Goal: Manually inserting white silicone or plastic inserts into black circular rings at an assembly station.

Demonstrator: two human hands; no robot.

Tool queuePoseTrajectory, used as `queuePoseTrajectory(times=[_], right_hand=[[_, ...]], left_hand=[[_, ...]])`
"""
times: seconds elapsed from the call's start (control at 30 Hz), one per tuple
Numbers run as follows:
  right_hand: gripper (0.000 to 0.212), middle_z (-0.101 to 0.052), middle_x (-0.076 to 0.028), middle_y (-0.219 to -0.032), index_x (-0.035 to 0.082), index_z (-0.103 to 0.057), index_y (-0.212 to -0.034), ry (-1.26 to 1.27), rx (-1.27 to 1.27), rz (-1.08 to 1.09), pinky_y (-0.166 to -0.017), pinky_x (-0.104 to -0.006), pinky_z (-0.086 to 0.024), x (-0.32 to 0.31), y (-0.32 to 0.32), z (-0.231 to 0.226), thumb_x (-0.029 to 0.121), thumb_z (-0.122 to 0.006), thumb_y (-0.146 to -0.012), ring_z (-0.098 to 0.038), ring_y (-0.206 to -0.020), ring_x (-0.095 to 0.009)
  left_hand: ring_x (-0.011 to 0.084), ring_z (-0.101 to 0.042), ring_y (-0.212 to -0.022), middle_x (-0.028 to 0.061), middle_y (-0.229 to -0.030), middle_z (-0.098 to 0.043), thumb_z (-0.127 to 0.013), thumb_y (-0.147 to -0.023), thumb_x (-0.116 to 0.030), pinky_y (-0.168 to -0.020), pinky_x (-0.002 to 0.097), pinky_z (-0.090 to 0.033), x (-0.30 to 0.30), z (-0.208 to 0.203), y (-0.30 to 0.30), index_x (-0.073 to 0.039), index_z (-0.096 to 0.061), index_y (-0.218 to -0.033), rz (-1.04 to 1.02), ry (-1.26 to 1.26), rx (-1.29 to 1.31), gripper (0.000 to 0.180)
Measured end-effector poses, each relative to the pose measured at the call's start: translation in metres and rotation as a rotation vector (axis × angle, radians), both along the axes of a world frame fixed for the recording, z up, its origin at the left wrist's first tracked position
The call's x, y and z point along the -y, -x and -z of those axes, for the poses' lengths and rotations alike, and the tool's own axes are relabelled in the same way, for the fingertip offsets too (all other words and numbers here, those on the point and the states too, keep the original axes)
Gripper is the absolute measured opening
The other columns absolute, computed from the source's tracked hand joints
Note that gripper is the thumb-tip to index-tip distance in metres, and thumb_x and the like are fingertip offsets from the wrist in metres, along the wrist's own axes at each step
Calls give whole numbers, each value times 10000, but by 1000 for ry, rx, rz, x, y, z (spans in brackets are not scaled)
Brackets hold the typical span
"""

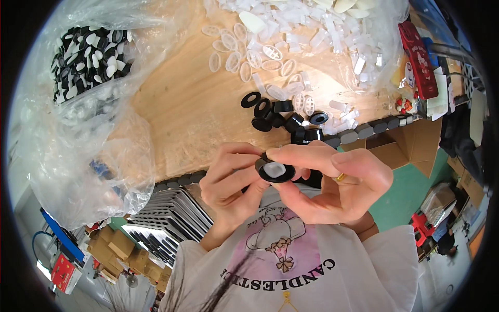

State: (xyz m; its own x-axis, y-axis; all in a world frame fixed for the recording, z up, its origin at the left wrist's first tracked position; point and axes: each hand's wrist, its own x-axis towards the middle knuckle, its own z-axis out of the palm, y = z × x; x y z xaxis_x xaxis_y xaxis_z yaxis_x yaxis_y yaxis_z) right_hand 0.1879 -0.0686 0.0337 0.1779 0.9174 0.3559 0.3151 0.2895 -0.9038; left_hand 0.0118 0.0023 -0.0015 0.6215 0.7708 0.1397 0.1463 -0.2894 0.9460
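Sitting between both hands just in front of the bench edge, a small round black cap (275, 170) with a pale translucent insert in its middle is the thing being worked. The left hand (231, 179) curls its fingers around the cap's left side, thumb and forefinger closed on the rim. The right hand (332, 182) pinches the cap from above and the right, its thumb laid across the top and its fingers folded under; a gold ring (340, 177) shows on one finger. Just beyond the hands, on the wooden bench (182, 104), lies a loose cluster of more black rings and caps (283, 120). Past those, translucent oval inserts (254, 57) are scattered toward a heap of clear plastic parts (312, 26) spilling from an open bag at the far side. At the far left a clear plastic bag (88, 57) holds a mass of black and white pieces. A red packet (418, 60) rests at the bench's right end, above an open cardboard box (410, 145).
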Motion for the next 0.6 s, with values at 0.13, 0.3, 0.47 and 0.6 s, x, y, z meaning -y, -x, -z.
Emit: queuePoseTrajectory(times=[0.13, 0.3, 0.47, 0.6], right_hand=[[857, -675, -288, -1062, 36, -204, -1272, 90, -4, -55, -505, -262, -449, 4, -1, -5, -111, -791, -666, -571, -610, -181], [741, -691, -218, -1076, 5, -377, -1266, 58, -134, -27, -555, -293, -471, 5, 3, -2, -120, -786, -660, -575, -632, -196], [535, -704, -129, -1073, -6, -606, -1226, 262, -153, -1, -598, -282, -481, 12, 11, 7, -131, -723, -719, -609, -715, -194], [326, -702, -120, -1028, -28, -657, -1076, 312, -83, 126, -626, -285, -503, -1, 5, 17, -110, -691, -763, -641, -742, -182]], left_hand=[[279, -632, -826, 88, -839, -675, -703, -657, 91, -697, 330, -512, -11, 14, 0, -6, -759, -904, -69, -62, 56, 271], [236, -636, -818, 97, -873, -682, -662, -673, 113, -721, 329, -517, -22, 7, -5, 0, -756, -952, -86, -79, 24, 315], [150, -658, -776, 135, -1002, -714, -715, -749, 104, -737, 262, -541, -26, -21, 1, 43, -701, -1139, 84, 459, 177, 394], [173, -683, -857, 134, -1007, -721, -775, -784, 34, -723, 255, -550, -17, -5, 6, 63, -709, -1082, -50, 383, 57, 306]])
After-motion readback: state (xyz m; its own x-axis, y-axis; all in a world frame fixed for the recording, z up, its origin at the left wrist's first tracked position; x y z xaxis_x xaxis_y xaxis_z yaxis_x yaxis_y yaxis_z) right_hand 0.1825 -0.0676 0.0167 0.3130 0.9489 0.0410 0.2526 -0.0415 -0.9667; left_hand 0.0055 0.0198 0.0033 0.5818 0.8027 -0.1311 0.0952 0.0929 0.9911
